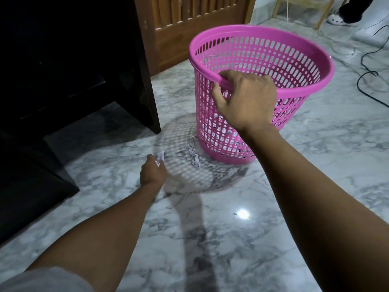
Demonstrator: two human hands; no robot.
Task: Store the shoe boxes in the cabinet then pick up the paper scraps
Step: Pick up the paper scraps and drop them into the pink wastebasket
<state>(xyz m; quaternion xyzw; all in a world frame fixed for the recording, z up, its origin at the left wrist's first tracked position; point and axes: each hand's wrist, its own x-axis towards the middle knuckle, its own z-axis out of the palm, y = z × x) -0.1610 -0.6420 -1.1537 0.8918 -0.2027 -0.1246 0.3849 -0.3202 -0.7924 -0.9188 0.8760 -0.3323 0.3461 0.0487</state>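
A pink plastic mesh basket stands tilted on the marble floor, and my right hand grips its near rim. Paper scraps show through the mesh at its bottom. My left hand is low over the floor, fingers closed on a small white paper scrap. Another crumpled paper scrap lies on the floor next to the basket's base, to the right of my left hand. The dark cabinet fills the left side; no shoe boxes are in view.
A wooden slatted door stands behind the basket. A black cable runs over the floor at right. Another person's foot in a white shoe is at the far top right, beside wooden furniture legs.
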